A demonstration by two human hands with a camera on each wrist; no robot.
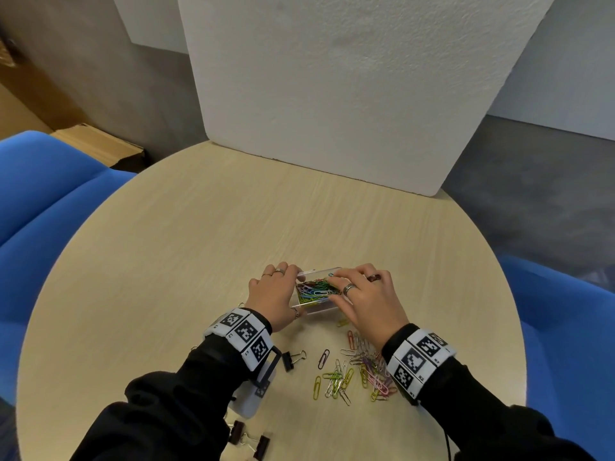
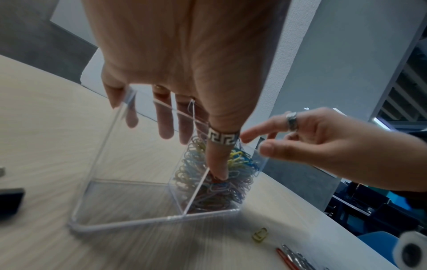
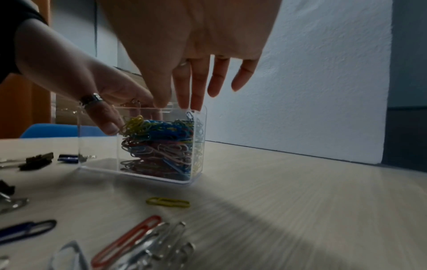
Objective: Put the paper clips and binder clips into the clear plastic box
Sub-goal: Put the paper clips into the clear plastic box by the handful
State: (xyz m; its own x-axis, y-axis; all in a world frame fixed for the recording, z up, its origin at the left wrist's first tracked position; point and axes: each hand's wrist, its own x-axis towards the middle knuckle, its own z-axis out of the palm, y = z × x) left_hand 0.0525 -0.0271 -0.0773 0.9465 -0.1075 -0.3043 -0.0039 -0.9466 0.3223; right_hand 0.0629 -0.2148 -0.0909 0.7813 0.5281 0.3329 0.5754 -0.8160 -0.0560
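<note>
1. The left hand (image 1: 273,296) is gripping the clear, divided plastic box (image 2: 92,164) on the round pale wooden table (image 1: 166,261), fingers behind it, thumb pressing inside.
2. The right hand (image 1: 369,302) is hovering over the box's rim, fingers straight and loosely spread, holding nothing.
3. Coloured wire paper clips (image 3: 159,144) are filling one compartment.
4. More loose clips (image 1: 359,371) and black binder clips (image 1: 293,359) are lying nearer me.
</note>
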